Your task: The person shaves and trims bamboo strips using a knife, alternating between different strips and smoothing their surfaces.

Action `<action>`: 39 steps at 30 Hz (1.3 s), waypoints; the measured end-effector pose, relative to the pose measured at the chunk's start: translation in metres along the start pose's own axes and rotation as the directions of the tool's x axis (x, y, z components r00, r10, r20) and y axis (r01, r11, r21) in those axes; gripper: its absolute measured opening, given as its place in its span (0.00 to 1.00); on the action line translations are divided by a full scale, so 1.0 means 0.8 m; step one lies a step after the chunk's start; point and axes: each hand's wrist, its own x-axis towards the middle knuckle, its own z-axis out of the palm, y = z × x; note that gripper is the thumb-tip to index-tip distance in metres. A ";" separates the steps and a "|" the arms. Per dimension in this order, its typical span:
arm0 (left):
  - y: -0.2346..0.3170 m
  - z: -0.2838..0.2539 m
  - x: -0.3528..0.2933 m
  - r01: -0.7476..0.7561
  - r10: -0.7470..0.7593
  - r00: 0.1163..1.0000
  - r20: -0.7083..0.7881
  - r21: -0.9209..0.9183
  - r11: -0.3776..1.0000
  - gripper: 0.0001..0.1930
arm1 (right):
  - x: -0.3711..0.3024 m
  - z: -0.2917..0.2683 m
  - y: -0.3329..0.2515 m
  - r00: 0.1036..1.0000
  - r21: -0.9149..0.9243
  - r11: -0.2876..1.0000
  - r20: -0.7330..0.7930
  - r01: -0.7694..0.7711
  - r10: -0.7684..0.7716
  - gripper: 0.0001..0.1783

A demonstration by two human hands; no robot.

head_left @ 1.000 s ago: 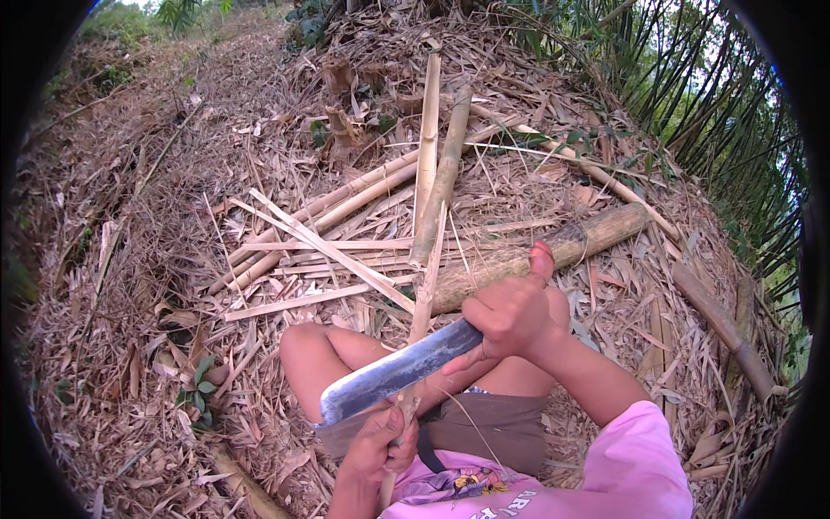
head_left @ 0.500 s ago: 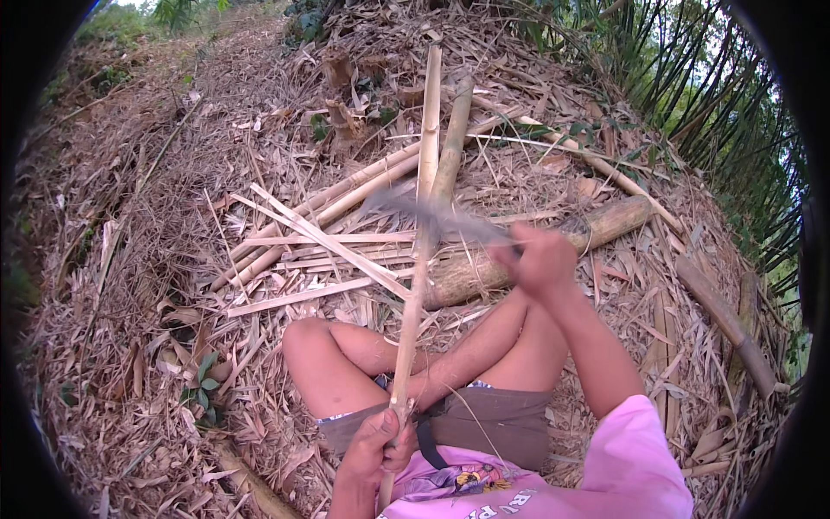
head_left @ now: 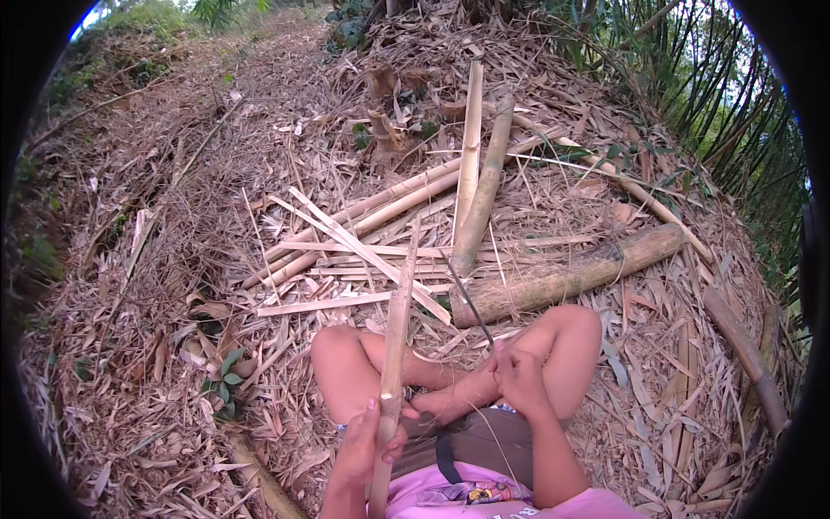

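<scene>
My left hand (head_left: 361,445) is closed round the lower part of a long split bamboo strip (head_left: 397,342). The strip stands tilted up in front of my left leg, its narrow tip pointing away over the pile of strips. In my right hand (head_left: 520,378), closed near my right shin, is a knife (head_left: 468,299). Its dark blade shows almost edge-on, pointing forward and left, apart from the strip. The knife's handle is hidden by my fingers.
A thick bamboo log (head_left: 584,270) lies across the ground beyond my crossed legs. Bamboo strips (head_left: 328,304) are piled to its left, with poles (head_left: 380,206) behind them. A split bamboo length (head_left: 469,147) leans by another pole (head_left: 486,195). Dry leaves cover the ground.
My right hand has come down and back with the knife, away from the strip. The bamboo strip's far end has drawn nearer, and the view has shifted a little left.
</scene>
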 end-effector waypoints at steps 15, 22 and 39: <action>0.021 0.016 0.015 -0.129 0.121 0.990 0.077 0.107 0.986 0.16 | -0.053 -0.017 -0.037 0.940 0.156 0.927 -0.055 0.341 -0.337 0.29; 0.015 0.044 0.015 -0.161 0.152 0.983 0.103 0.086 0.983 0.14 | -0.048 -0.023 -0.088 0.825 0.028 0.826 -0.061 0.564 -0.561 0.37; 0.046 0.074 0.013 -0.186 0.236 0.910 0.342 -0.172 0.967 0.10 | 0.012 -0.096 -0.147 0.754 -0.084 0.755 0.197 0.650 -0.627 0.39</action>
